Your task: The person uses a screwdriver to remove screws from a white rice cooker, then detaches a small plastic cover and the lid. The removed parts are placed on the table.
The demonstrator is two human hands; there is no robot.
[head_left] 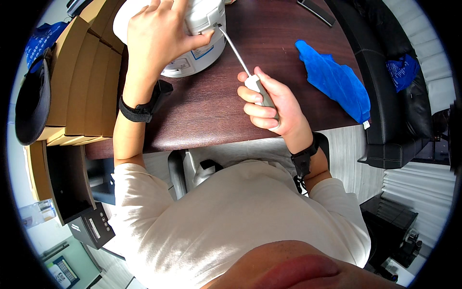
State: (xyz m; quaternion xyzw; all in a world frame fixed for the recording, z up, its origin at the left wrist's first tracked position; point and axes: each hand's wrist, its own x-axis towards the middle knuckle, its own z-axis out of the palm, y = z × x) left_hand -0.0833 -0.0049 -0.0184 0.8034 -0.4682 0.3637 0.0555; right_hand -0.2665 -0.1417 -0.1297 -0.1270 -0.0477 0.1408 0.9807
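Note:
A white rounded appliance (pixel 199 60), which looks like a rice cooker, stands at the far left of the table, partly cut off by the upper edge. My left hand (pixel 161 31) lies over its top with the fingers spread and the thumb stretched along its side; some fingertips run out of view. In my right hand (pixel 275 103) is a screwdriver (pixel 237 52), gripped by its white and grey handle. Its thin metal shaft slants up and left, and the tip meets a small dark spot on the appliance's side, close to my left thumb.
The dark wood-patterned table (pixel 202 118) carries a crumpled blue cloth (pixel 332 79) at the right and a dark phone-like slab (pixel 316 12) at the back. Cardboard boxes (pixel 91 86) rise along the left, with a dark cap (pixel 33 106) beside them. A black sofa (pixel 380 106) stands right.

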